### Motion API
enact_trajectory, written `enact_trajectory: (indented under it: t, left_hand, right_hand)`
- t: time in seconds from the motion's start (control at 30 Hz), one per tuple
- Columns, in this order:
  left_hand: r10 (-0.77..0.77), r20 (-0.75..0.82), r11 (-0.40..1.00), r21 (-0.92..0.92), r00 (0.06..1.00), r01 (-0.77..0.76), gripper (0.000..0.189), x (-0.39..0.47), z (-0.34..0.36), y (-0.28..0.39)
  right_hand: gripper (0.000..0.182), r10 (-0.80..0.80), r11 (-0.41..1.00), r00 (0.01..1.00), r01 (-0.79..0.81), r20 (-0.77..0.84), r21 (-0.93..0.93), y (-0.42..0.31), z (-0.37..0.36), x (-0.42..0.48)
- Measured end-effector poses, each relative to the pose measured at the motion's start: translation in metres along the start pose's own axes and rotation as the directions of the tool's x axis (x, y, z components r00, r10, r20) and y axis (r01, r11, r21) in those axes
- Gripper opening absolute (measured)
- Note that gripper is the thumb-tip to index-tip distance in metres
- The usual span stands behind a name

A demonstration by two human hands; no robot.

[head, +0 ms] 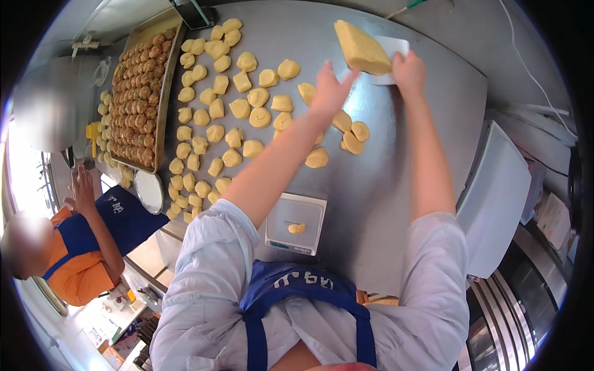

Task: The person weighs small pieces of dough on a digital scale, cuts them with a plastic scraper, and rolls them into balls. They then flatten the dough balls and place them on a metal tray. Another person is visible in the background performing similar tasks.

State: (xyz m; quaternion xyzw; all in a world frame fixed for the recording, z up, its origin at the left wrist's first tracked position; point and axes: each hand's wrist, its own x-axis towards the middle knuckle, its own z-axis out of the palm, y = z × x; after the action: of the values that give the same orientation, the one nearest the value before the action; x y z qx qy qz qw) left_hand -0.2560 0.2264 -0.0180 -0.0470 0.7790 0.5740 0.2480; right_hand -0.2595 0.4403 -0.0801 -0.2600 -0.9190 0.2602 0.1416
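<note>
My right hand (409,76) grips a white flat dough scraper (397,45) over the far right of the steel table. A large wedge of yellow dough (362,48) lies against the scraper, partly covering it; whether it rests on the table or is lifted, I cannot tell. My left hand (330,90) is blurred, its thumb and fingers apart, close to the dough's lower left corner. It appears to hold nothing. Under my left forearm are cut dough pieces (317,157), some partly hidden. Nearer my body, a digital scale (274,227) bears one small bit of dough (296,228).
Rows of dough pieces (216,109) cover the left of the steel table (371,185). Beyond them stands a metal tray (160,102) of brown filling balls (139,97). A co-worker in a blue apron (118,213) is at the left, by a round pale disc (148,191).
</note>
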Motion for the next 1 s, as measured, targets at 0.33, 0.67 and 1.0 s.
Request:
enact_trajectory:
  t: [0.33,0.67,1.0]
  left_hand:
    - [-0.378,0.040,0.575,-0.773,0.925,0.268,0.058,0.048,-0.047,0.048]
    - [-0.079,0.437,0.415,-0.803,0.896,0.428,0.048,-0.079,-0.041,0.016]
    - [-0.200,0.687,0.391,-0.598,0.699,0.700,0.056,-0.253,-0.001,-0.106]
  right_hand:
    - [0.019,-0.233,0.970,0.959,0.217,0.159,0.111,-0.148,0.004,-0.057]
    - [0.020,-0.232,0.922,0.952,0.281,-0.199,0.266,-0.106,-0.099,-0.182]
    - [0.021,0.410,0.684,0.884,-0.461,0.225,0.565,-0.030,-0.195,-0.380]
